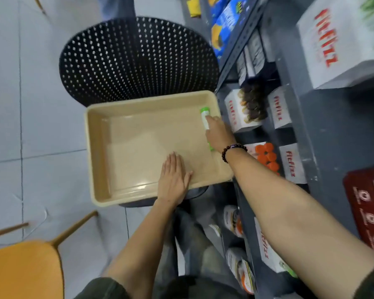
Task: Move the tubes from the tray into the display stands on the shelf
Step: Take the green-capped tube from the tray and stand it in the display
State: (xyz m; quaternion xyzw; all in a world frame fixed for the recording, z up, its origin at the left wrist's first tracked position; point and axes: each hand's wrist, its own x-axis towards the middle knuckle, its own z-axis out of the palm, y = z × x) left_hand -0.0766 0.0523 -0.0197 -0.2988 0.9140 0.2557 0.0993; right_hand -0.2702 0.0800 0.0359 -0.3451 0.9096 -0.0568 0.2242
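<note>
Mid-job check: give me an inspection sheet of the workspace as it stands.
Surface: beige tray on a black perforated chair.
Job's things: green-capped tube at the tray's right wall; another green end by the wrist; stand with orange-capped tubes on the grey shelf.
Clutter: orange chair.
Hands: right hand on the tube, grip unclear; left hand flat, open.
Cables: nothing seen.
Surroundings: tiled floor.

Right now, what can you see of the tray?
The tray is a beige, glossy, plastic-looking rectangle with a raised rim and rounded corners. It sits level on a black perforated chair beside the shelf. It is nearly empty: one white tube with a green cap lies by its right wall, and a second green bit shows under the right hand, which reaches onto the tube. The left hand rests flat on its near rim.
</note>
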